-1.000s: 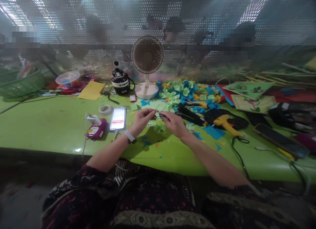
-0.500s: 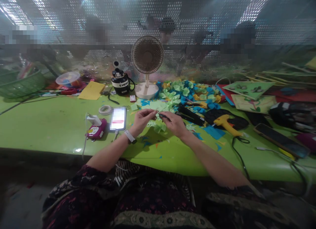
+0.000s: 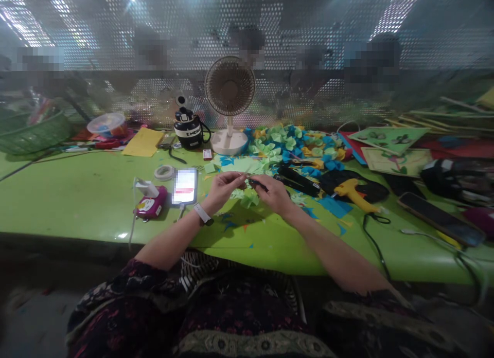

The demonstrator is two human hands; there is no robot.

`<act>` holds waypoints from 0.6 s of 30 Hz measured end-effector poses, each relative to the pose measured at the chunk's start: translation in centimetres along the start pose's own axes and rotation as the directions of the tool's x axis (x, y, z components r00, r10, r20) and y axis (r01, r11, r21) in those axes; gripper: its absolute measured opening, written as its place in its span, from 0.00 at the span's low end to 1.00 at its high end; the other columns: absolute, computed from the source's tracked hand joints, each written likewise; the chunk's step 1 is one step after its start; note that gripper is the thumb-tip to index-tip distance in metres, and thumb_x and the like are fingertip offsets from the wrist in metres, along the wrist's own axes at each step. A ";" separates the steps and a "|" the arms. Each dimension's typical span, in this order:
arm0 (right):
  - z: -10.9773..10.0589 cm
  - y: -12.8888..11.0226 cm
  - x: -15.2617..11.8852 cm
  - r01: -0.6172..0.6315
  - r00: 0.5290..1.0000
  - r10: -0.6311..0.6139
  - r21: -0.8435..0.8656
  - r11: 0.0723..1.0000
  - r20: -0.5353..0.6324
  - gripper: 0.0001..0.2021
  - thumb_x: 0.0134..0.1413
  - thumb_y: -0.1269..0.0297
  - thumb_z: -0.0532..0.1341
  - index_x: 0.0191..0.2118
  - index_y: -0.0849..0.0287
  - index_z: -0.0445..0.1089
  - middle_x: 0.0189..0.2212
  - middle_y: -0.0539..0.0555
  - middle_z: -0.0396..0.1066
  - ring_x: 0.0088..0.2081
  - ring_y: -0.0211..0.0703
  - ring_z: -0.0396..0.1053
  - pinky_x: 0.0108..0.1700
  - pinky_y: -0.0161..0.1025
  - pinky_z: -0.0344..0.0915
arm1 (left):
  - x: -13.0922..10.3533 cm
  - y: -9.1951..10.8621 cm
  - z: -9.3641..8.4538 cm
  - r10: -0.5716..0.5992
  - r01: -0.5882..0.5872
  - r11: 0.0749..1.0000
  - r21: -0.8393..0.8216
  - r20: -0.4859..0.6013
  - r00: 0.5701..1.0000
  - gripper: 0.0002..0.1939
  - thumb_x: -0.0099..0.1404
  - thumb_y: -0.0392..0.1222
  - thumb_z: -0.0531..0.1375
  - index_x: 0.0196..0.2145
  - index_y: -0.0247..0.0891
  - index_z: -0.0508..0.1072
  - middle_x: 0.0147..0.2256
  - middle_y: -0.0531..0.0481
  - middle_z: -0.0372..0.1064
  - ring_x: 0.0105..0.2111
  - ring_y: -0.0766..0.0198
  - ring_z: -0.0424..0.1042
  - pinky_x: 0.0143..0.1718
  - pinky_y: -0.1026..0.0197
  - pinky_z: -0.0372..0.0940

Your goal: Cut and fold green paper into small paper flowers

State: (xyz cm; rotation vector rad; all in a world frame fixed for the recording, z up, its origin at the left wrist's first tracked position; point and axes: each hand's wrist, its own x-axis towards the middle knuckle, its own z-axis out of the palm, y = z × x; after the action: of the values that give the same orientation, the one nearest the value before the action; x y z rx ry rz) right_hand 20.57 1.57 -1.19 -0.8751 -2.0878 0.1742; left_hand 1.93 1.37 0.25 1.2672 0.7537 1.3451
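Observation:
My left hand (image 3: 227,187), with a watch (image 3: 203,214) at the wrist, pinches a small piece of light green paper (image 3: 247,171) between thumb and fingertips. Close against it, my right hand (image 3: 275,196) is closed round a slim black tool (image 3: 257,183). Fingers cover most of that tool, so its kind is unclear. Just below the fingertips lie pale green paper flowers (image 3: 247,197). Behind my right hand rests a black stapler-like object (image 3: 298,180).
A fan (image 3: 230,142) and a black jug (image 3: 189,131) stand at the back, beside heaped paper flowers (image 3: 287,142). Left are a lit phone (image 3: 184,187), a tape roll (image 3: 164,172) and a purple box (image 3: 152,203). A yellow glue gun (image 3: 353,193) and dark phone (image 3: 440,219) lie right.
Both hands stay almost in place, with only a slight shift of the fingers. The green paper between them has turned a little. Behind the mesh, a person has moved.

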 end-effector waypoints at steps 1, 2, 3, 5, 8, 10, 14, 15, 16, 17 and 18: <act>0.0 0.0 0.0 0.008 1.000 -0.008 -0.001 1.000 -0.003 0.14 0.60 0.69 0.54 0.49 0.56 0.72 0.43 0.57 0.77 0.44 0.47 0.75 0.48 0.44 0.71 | 0.0 0.0 0.0 -0.001 0.001 1.000 -0.002 0.002 1.000 0.17 0.49 0.51 0.72 0.32 0.35 0.81 0.24 0.50 0.75 0.23 0.69 0.71 0.29 0.63 0.68; 0.0 0.0 0.0 0.019 1.000 -0.019 0.000 1.000 -0.008 0.14 0.60 0.69 0.54 0.49 0.56 0.72 0.43 0.57 0.77 0.44 0.47 0.75 0.48 0.44 0.71 | 0.0 -0.1 -0.1 -0.001 0.001 1.000 -0.005 0.004 1.000 0.17 0.50 0.51 0.72 0.32 0.35 0.81 0.24 0.49 0.75 0.23 0.69 0.71 0.29 0.63 0.68; 0.0 0.0 0.0 0.031 0.999 -0.031 0.002 1.000 -0.014 0.14 0.60 0.69 0.54 0.49 0.57 0.72 0.43 0.58 0.77 0.44 0.47 0.75 0.48 0.44 0.71 | 0.0 -0.1 -0.1 -0.001 0.001 1.000 -0.008 0.004 1.000 0.17 0.50 0.50 0.72 0.32 0.35 0.81 0.24 0.49 0.75 0.23 0.69 0.71 0.29 0.63 0.68; 0.1 0.1 0.0 0.049 0.999 -0.048 0.011 0.999 -0.025 0.14 0.61 0.70 0.54 0.48 0.59 0.72 0.43 0.59 0.77 0.44 0.47 0.75 0.48 0.44 0.71 | 0.0 -0.2 -0.1 -0.002 0.002 1.000 -0.015 0.003 1.000 0.17 0.50 0.50 0.72 0.33 0.35 0.81 0.24 0.49 0.75 0.23 0.69 0.71 0.29 0.64 0.68; 0.2 0.1 0.0 0.045 0.998 -0.045 0.020 0.999 -0.032 0.13 0.61 0.69 0.54 0.48 0.58 0.72 0.42 0.58 0.77 0.43 0.47 0.75 0.47 0.45 0.71 | 0.0 -0.1 0.0 -0.008 0.008 1.000 -0.027 -0.001 1.000 0.17 0.49 0.50 0.72 0.32 0.35 0.81 0.24 0.49 0.75 0.23 0.69 0.70 0.29 0.64 0.67; 0.3 0.2 0.0 0.029 0.999 -0.028 0.026 0.999 -0.031 0.13 0.61 0.69 0.54 0.47 0.56 0.73 0.42 0.57 0.78 0.43 0.47 0.75 0.47 0.45 0.71 | -0.1 0.1 0.1 -0.018 0.018 0.999 -0.038 -0.010 1.000 0.17 0.48 0.51 0.72 0.32 0.36 0.81 0.24 0.49 0.75 0.22 0.69 0.70 0.28 0.64 0.67; 0.6 0.2 -0.1 0.007 1.000 -0.007 0.026 1.000 -0.022 0.12 0.61 0.67 0.56 0.48 0.55 0.72 0.42 0.57 0.77 0.43 0.47 0.75 0.47 0.46 0.71 | -0.1 0.2 0.3 -0.031 0.028 0.997 -0.069 -0.038 0.999 0.17 0.46 0.51 0.73 0.28 0.36 0.80 0.22 0.50 0.74 0.21 0.70 0.69 0.27 0.65 0.66; 0.7 0.2 -0.1 0.001 1.000 0.000 0.022 1.000 -0.024 0.12 0.61 0.65 0.56 0.48 0.55 0.72 0.43 0.57 0.77 0.44 0.48 0.75 0.47 0.46 0.70 | -0.1 0.2 0.3 -0.027 0.024 0.997 -0.076 -0.046 0.999 0.17 0.46 0.51 0.73 0.27 0.36 0.80 0.21 0.51 0.73 0.20 0.71 0.68 0.26 0.65 0.66; 0.7 0.2 -0.1 -0.009 1.000 0.010 0.018 1.000 -0.030 0.12 0.61 0.64 0.57 0.49 0.56 0.71 0.43 0.57 0.77 0.44 0.48 0.75 0.47 0.46 0.70 | -0.1 0.1 0.2 -0.021 0.016 0.997 -0.080 -0.056 0.998 0.16 0.46 0.51 0.73 0.26 0.36 0.79 0.20 0.52 0.72 0.20 0.71 0.68 0.26 0.65 0.65; 0.7 0.1 -0.1 -0.022 0.999 0.022 0.017 1.000 -0.037 0.13 0.61 0.63 0.58 0.49 0.56 0.71 0.44 0.57 0.77 0.44 0.48 0.75 0.47 0.45 0.70 | 0.0 0.0 0.2 -0.011 0.006 0.997 -0.081 -0.069 0.998 0.16 0.47 0.51 0.73 0.25 0.36 0.79 0.20 0.52 0.71 0.20 0.71 0.67 0.26 0.66 0.65; 0.8 0.0 -0.1 -0.033 0.998 0.034 0.019 0.999 -0.045 0.13 0.61 0.62 0.59 0.50 0.56 0.70 0.44 0.57 0.76 0.43 0.48 0.75 0.46 0.45 0.71 | 0.0 0.0 0.1 0.000 -0.007 0.997 -0.080 -0.084 0.996 0.15 0.48 0.50 0.72 0.25 0.36 0.78 0.20 0.53 0.71 0.20 0.72 0.67 0.26 0.66 0.64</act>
State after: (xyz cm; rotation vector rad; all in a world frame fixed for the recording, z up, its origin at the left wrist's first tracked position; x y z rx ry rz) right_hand 20.04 1.67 -1.74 -0.8958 -2.0275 0.1892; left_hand 2.00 1.39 0.26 1.1551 0.7483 1.4248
